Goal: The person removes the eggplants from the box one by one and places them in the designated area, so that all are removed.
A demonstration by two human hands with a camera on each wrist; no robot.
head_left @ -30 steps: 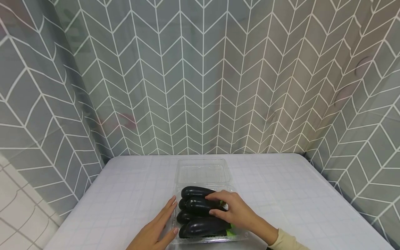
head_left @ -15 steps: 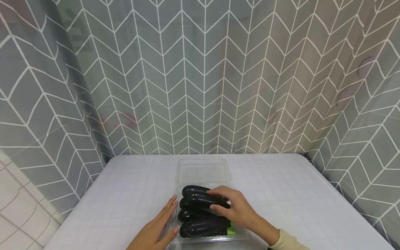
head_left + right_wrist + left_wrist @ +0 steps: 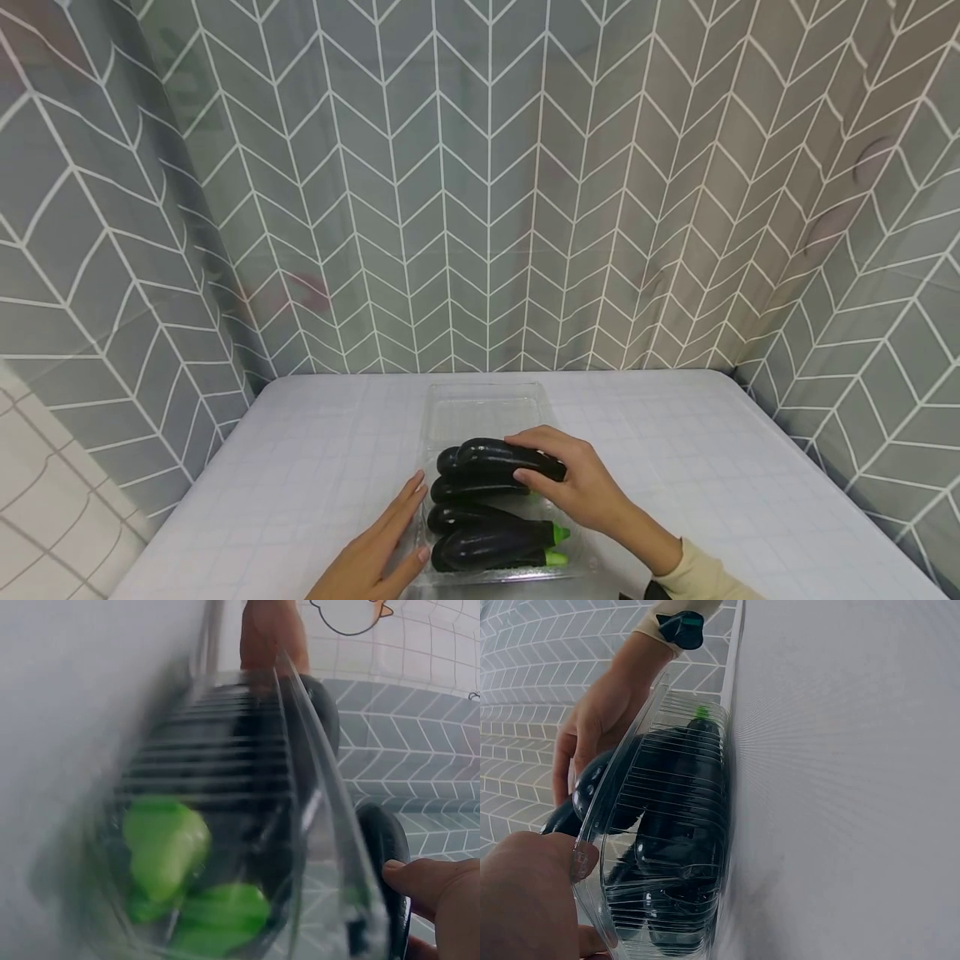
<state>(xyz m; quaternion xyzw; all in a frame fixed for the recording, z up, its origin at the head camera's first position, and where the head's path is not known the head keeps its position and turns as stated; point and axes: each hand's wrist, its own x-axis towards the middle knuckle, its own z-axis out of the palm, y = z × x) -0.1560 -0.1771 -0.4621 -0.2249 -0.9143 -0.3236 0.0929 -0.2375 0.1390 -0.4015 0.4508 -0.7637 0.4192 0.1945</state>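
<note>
My right hand (image 3: 588, 483) grips an eggplant (image 3: 495, 456) between thumb and fingers, over the far end of a filled clear plastic container (image 3: 576, 571). Below it in the container lie several more dark eggplants (image 3: 491, 546), with green stems (image 3: 558, 558) toward the right. At the container's left side rests my left hand (image 3: 375, 542), its fingers straight along the wall. The left wrist view shows its thumb (image 3: 585, 859) touching the rim. Through the ribbed wall in the right wrist view, green stem ends (image 3: 161, 840) appear blurred, while the gripped eggplant (image 3: 384, 832) stands above the rim.
The container's clear lid (image 3: 487, 414) lies folded back behind it on the white-covered table (image 3: 315, 442). A grey chevron-patterned curtain (image 3: 465, 208) surrounds the table at the back and sides.
My right hand has lifted the eggplant and shifted it away from me and slightly right, onto the back of the pile. Another eggplant now shows beneath it. The left hand has stayed put.
</note>
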